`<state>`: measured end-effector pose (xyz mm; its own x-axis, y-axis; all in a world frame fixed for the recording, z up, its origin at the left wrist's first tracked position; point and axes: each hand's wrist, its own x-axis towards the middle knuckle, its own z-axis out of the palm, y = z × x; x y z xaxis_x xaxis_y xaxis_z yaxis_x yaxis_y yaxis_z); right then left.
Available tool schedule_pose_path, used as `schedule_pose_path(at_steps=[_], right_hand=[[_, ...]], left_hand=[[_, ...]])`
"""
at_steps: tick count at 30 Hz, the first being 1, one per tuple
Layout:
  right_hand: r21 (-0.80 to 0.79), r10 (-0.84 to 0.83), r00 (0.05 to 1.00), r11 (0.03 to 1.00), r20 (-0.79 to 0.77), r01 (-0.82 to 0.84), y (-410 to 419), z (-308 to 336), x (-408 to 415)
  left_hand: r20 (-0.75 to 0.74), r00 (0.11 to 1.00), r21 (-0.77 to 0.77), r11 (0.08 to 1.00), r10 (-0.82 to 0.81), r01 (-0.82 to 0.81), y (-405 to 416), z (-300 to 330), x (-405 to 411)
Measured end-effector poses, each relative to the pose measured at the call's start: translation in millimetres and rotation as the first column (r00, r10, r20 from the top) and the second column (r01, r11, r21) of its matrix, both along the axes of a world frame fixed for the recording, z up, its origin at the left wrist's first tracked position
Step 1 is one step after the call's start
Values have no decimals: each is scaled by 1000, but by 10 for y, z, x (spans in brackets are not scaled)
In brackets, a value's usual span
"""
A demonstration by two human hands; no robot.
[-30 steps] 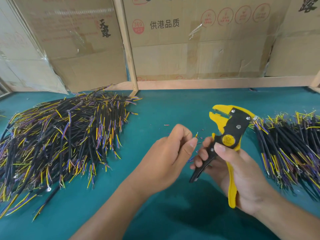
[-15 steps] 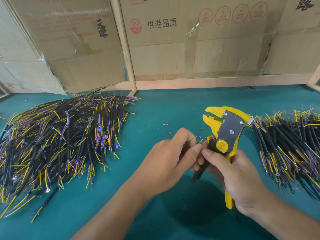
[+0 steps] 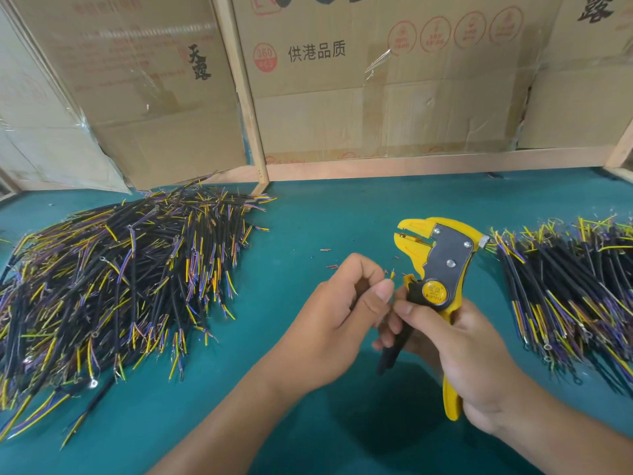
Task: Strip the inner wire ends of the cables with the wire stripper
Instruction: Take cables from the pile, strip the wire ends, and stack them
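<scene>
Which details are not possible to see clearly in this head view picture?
- Cable in the left hand: curled fingers hide it; only a tiny yellow wire tip shows.
- Wire stripper: the right hand covers its handles; label too small to read.
- Right cable pile: cut off by the picture edge.
- Whether piled wire ends are stripped: too small.

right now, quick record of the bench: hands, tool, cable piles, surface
left hand: pinches a cable's wire ends
right hand: grips wire stripper, head up, not on the wire
left pile: black cables, yellow and purple ends
right pile: similar cables
surface: green mat, small offcuts
</scene>
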<state>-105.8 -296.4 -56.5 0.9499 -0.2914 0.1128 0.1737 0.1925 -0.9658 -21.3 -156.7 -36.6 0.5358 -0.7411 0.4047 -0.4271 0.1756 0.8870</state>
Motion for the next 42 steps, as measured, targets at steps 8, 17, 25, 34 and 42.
schedule_pose_path(at_steps=[8,17,25,34,42], right_hand=[[77,31,999,997,-16,-29,14,17,-8],[84,49,998,995,-34,-46,32,24,-15],[129,79,997,989,-21,-76,17,52,-18],[251,187,982,952,-32,-173,-38,54,6],[241,496,858,856,-133,-457,-51,38,-62]], left_hand=[[-29,998,0,998,59,-59,-29,-24,-13],[353,883,-7,945,308,-327,-19,-49,-19],[274,913,-52,953,302,-299,-60,-36,-45],[369,810,-76,883,456,-462,37,9,91],[477,710,-97,834,518,-543,139,99,157]])
